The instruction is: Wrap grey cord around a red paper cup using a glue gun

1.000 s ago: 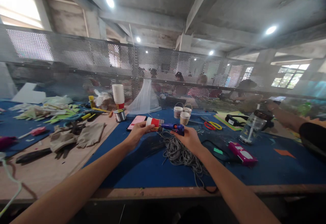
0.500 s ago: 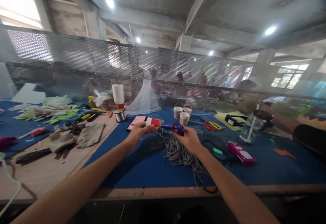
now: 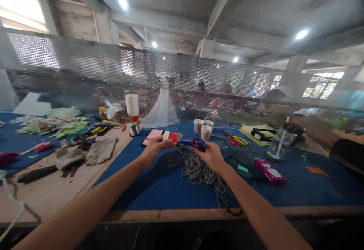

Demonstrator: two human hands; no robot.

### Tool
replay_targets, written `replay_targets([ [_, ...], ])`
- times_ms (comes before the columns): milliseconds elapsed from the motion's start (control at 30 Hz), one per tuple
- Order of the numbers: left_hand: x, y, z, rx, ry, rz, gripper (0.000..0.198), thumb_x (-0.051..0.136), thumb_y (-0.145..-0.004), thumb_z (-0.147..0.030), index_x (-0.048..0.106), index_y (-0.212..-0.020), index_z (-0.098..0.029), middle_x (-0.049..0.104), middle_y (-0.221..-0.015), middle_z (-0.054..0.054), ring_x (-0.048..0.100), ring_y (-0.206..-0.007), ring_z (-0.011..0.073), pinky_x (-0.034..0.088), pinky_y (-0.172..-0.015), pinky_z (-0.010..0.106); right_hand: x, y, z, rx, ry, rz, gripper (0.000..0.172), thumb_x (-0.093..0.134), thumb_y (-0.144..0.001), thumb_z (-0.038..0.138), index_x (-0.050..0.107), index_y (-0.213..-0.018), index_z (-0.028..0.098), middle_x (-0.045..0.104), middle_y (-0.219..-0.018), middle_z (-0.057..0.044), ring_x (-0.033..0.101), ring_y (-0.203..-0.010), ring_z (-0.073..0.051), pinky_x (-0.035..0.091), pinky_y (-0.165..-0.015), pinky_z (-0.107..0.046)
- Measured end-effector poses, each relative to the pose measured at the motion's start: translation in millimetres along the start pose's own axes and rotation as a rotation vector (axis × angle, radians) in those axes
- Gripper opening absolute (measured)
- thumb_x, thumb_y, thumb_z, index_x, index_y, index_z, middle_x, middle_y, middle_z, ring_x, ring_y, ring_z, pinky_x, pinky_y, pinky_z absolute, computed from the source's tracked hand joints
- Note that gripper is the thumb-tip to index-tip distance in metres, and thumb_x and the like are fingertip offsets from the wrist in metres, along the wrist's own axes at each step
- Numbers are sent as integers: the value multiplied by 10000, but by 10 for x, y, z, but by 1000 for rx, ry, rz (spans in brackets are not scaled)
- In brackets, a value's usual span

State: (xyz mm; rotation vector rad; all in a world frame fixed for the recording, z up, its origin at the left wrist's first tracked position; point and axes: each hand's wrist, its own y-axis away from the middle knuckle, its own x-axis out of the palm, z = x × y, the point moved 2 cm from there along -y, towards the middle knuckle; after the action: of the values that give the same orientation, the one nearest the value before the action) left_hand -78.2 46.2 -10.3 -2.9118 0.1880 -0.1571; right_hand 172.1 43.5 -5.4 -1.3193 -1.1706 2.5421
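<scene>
My left hand [image 3: 154,149] is closed around a red and white paper cup [image 3: 168,136] lying on its side. In my right hand [image 3: 211,154] is a blue glue gun [image 3: 190,141], its tip pointing left at the cup. Whether the tip touches the cup, I cannot tell. A tangled heap of grey cord [image 3: 196,168] lies on the blue mat [image 3: 142,193] under my right hand. Behind the glue gun stand small white cups [image 3: 206,132] with handles. A phone [image 3: 152,137] lies behind my left hand.
Scissors [image 3: 237,140], a clear bottle [image 3: 281,142] and a purple device [image 3: 270,171] are to the right. Stacked paper cups [image 3: 132,105], a wire spool [image 3: 134,129] and gloves [image 3: 101,150] are to the left. A co-worker's arm reaches in at right, beyond a mesh partition [image 3: 182,72].
Both hands, the cup and the glue gun hold almost the same place. The co-worker's arm at the right has shifted slightly.
</scene>
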Motion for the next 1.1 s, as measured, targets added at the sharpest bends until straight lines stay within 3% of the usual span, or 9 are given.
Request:
replay_targets([
  [1100,-44,-31,54,15,-1,-25,383,772,-731,-395,749,-1015,-138,765,-1001,130,696,-974,291,474,-993,442,-46,6,52,-23,-2,69,317,602,-862,536,666,-852,226,711,-720,-22,675,-685,-210,419,-602,-230],
])
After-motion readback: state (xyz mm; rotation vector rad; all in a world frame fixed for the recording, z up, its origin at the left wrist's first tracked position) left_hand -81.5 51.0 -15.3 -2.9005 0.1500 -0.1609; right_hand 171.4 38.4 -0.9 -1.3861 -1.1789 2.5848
